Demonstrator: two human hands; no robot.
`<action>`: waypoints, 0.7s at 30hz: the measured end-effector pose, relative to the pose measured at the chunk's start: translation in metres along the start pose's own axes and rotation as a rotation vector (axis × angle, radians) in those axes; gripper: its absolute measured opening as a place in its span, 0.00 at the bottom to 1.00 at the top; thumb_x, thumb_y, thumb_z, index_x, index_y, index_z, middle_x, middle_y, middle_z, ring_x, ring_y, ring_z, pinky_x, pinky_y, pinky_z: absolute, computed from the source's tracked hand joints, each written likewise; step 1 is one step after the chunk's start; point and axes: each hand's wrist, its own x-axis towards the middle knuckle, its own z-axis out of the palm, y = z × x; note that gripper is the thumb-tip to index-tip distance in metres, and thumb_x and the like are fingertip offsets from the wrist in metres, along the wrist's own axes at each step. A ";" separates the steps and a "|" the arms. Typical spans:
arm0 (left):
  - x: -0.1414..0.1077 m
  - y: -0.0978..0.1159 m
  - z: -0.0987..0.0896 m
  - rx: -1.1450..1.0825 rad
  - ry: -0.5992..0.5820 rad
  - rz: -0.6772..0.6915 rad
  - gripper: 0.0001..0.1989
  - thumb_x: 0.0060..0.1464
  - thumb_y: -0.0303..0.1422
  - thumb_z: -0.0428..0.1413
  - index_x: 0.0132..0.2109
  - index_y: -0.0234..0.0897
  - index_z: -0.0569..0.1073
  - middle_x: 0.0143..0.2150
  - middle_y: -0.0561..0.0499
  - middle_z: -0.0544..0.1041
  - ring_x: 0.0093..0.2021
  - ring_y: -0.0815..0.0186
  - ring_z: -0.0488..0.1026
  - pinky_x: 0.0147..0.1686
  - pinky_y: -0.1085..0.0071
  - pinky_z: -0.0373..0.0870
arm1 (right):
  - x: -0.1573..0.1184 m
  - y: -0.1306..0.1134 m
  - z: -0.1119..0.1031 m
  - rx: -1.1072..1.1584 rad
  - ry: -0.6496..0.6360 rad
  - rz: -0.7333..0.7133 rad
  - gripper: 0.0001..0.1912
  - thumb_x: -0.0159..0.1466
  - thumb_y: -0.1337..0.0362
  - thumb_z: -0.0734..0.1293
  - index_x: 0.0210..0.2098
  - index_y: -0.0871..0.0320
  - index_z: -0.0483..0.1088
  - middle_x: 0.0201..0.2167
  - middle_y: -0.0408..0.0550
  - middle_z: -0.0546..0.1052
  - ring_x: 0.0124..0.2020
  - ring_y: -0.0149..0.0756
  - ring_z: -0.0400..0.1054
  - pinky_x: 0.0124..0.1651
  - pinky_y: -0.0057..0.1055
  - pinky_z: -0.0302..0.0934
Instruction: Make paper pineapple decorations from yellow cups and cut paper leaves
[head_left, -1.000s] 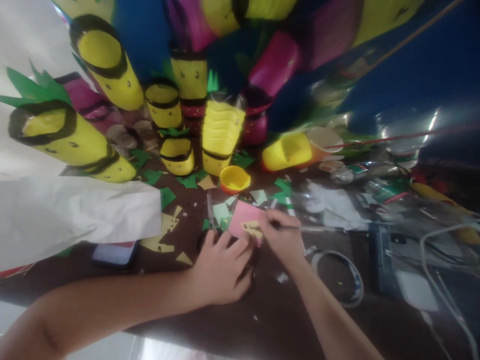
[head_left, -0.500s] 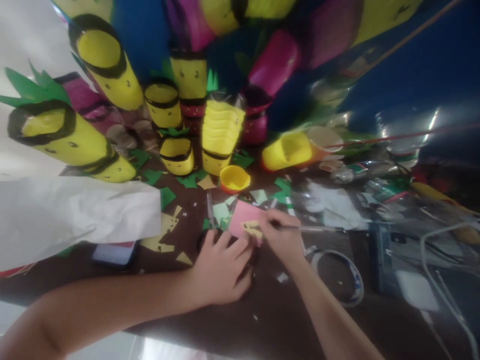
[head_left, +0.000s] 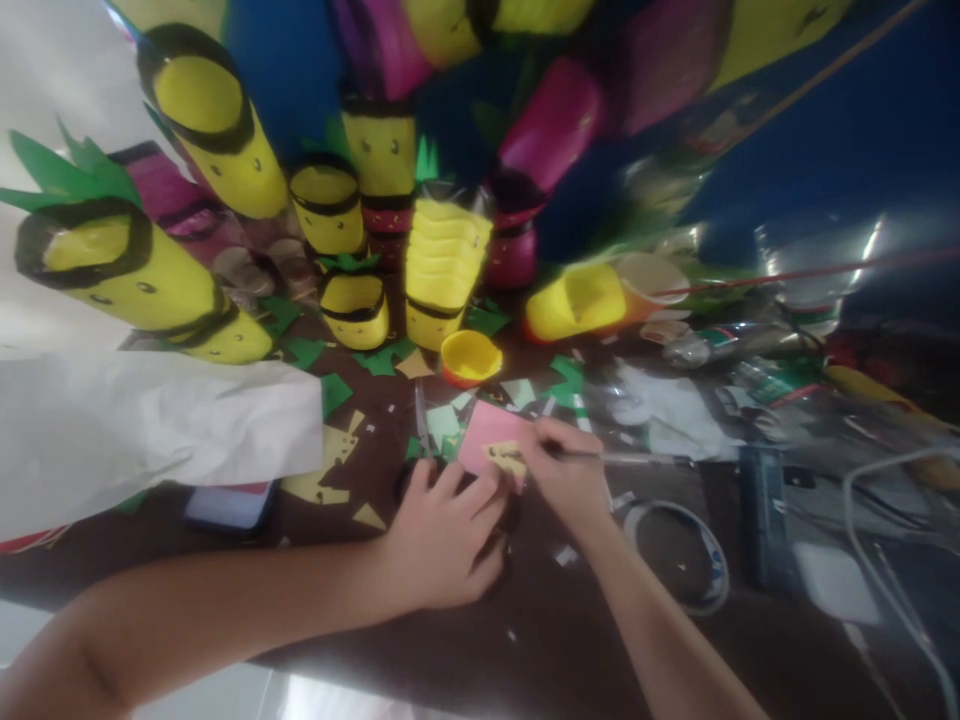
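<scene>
My right hand is closed in a writing grip around a thin pen, which may be a fine brush; its tip is over a small yellow paper piece with dark marks. Beneath that piece is a square of pink paper. My left hand is curled palm down, its thumb side hidden, and its fingertips press the lower left edges of the yellow piece and pink square. Scissors lie just beyond my left fingers, their handles partly hidden.
Yellow containers with drawn eyes crowd the back. A small yellow cup stands ahead of green scraps. White paper and a phone lie left. A tape roll and a clear bottle are right.
Almost nothing differs. Both hands keep their places at the yellow piece, and the whole view has shifted very slightly.
</scene>
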 end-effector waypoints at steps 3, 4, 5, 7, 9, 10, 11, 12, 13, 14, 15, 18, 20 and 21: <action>0.000 0.000 0.000 -0.010 -0.007 0.004 0.21 0.54 0.42 0.43 0.52 0.39 0.66 0.55 0.47 0.63 0.40 0.59 0.61 0.35 0.60 0.54 | 0.000 -0.002 0.000 -0.003 0.008 -0.004 0.17 0.55 0.65 0.61 0.12 0.59 0.54 0.12 0.37 0.54 0.17 0.25 0.49 0.20 0.23 0.47; 0.000 0.000 0.000 -0.016 -0.008 0.004 0.21 0.55 0.42 0.43 0.52 0.39 0.66 0.55 0.47 0.63 0.40 0.59 0.61 0.35 0.60 0.54 | 0.000 -0.002 0.000 -0.003 0.008 -0.006 0.17 0.55 0.65 0.60 0.12 0.59 0.54 0.12 0.37 0.54 0.17 0.25 0.49 0.20 0.23 0.47; 0.000 0.000 0.000 -0.022 -0.009 0.002 0.21 0.55 0.42 0.43 0.52 0.39 0.66 0.55 0.47 0.62 0.40 0.59 0.61 0.35 0.60 0.54 | 0.000 -0.002 0.000 -0.004 0.006 -0.007 0.17 0.55 0.65 0.60 0.12 0.59 0.54 0.12 0.37 0.53 0.17 0.25 0.49 0.20 0.23 0.47; 0.000 0.000 0.000 -0.026 -0.012 0.000 0.21 0.55 0.42 0.43 0.52 0.39 0.66 0.55 0.48 0.62 0.40 0.59 0.61 0.35 0.60 0.54 | 0.000 -0.002 0.000 -0.006 0.005 -0.003 0.17 0.55 0.64 0.60 0.12 0.59 0.54 0.12 0.37 0.53 0.17 0.24 0.49 0.20 0.23 0.46; 0.000 0.000 0.000 -0.024 -0.012 -0.002 0.21 0.55 0.42 0.43 0.52 0.39 0.66 0.55 0.48 0.62 0.41 0.59 0.61 0.35 0.60 0.54 | 0.000 -0.002 0.000 -0.005 0.004 0.001 0.17 0.55 0.64 0.61 0.13 0.59 0.54 0.12 0.37 0.53 0.17 0.24 0.48 0.20 0.23 0.46; 0.000 0.000 0.000 -0.025 -0.012 -0.001 0.21 0.55 0.42 0.43 0.51 0.40 0.66 0.55 0.48 0.62 0.41 0.59 0.61 0.35 0.60 0.54 | 0.000 -0.002 0.000 -0.002 0.004 0.001 0.17 0.55 0.65 0.61 0.13 0.59 0.54 0.12 0.37 0.53 0.17 0.25 0.49 0.20 0.23 0.46; 0.000 0.000 0.001 -0.026 -0.012 -0.001 0.21 0.55 0.42 0.43 0.51 0.40 0.66 0.55 0.48 0.62 0.41 0.59 0.61 0.35 0.60 0.54 | 0.000 -0.002 0.000 0.003 0.004 0.000 0.17 0.55 0.65 0.61 0.13 0.59 0.54 0.12 0.37 0.53 0.17 0.25 0.49 0.20 0.23 0.47; 0.000 0.000 0.001 -0.027 -0.010 -0.001 0.20 0.55 0.42 0.43 0.51 0.40 0.66 0.55 0.48 0.62 0.41 0.59 0.61 0.35 0.59 0.54 | 0.000 -0.002 0.000 0.008 0.003 -0.001 0.16 0.55 0.65 0.61 0.13 0.59 0.54 0.13 0.37 0.53 0.17 0.25 0.49 0.20 0.23 0.47; 0.000 0.000 0.001 -0.028 -0.009 -0.001 0.20 0.55 0.42 0.43 0.51 0.39 0.66 0.55 0.48 0.62 0.41 0.59 0.61 0.35 0.59 0.54 | 0.000 -0.002 0.000 0.010 0.003 -0.001 0.17 0.55 0.65 0.60 0.13 0.58 0.54 0.13 0.37 0.53 0.17 0.25 0.49 0.20 0.23 0.47; 0.000 0.000 0.001 -0.028 -0.008 -0.001 0.21 0.55 0.42 0.43 0.51 0.39 0.66 0.55 0.48 0.62 0.41 0.59 0.61 0.35 0.59 0.54 | 0.001 -0.003 0.000 0.012 0.004 0.000 0.17 0.55 0.65 0.60 0.12 0.58 0.53 0.13 0.37 0.52 0.17 0.25 0.49 0.20 0.23 0.46; 0.000 0.000 0.001 -0.028 -0.008 -0.001 0.21 0.55 0.41 0.43 0.51 0.39 0.66 0.55 0.47 0.62 0.41 0.59 0.61 0.35 0.59 0.54 | 0.001 -0.003 -0.001 0.012 0.005 0.001 0.17 0.55 0.65 0.61 0.12 0.58 0.52 0.13 0.37 0.52 0.17 0.25 0.48 0.20 0.23 0.46; 0.000 0.000 0.001 -0.032 -0.012 -0.002 0.21 0.55 0.41 0.43 0.52 0.39 0.66 0.55 0.48 0.63 0.41 0.59 0.61 0.35 0.59 0.54 | 0.001 -0.002 0.000 0.013 0.001 0.001 0.18 0.55 0.65 0.61 0.12 0.58 0.51 0.13 0.37 0.52 0.17 0.24 0.48 0.20 0.23 0.46; 0.000 0.000 0.001 -0.036 -0.015 -0.003 0.20 0.55 0.41 0.42 0.51 0.39 0.66 0.55 0.48 0.62 0.41 0.59 0.61 0.36 0.59 0.54 | 0.001 -0.001 0.000 0.010 -0.004 0.001 0.17 0.55 0.65 0.60 0.12 0.58 0.53 0.12 0.37 0.53 0.17 0.25 0.49 0.20 0.23 0.46; 0.000 0.000 0.000 -0.036 -0.015 -0.003 0.20 0.55 0.41 0.42 0.51 0.39 0.66 0.55 0.48 0.62 0.41 0.59 0.61 0.35 0.59 0.54 | 0.001 -0.001 0.000 0.008 -0.003 0.003 0.17 0.55 0.65 0.60 0.12 0.58 0.54 0.12 0.37 0.53 0.17 0.25 0.49 0.20 0.23 0.46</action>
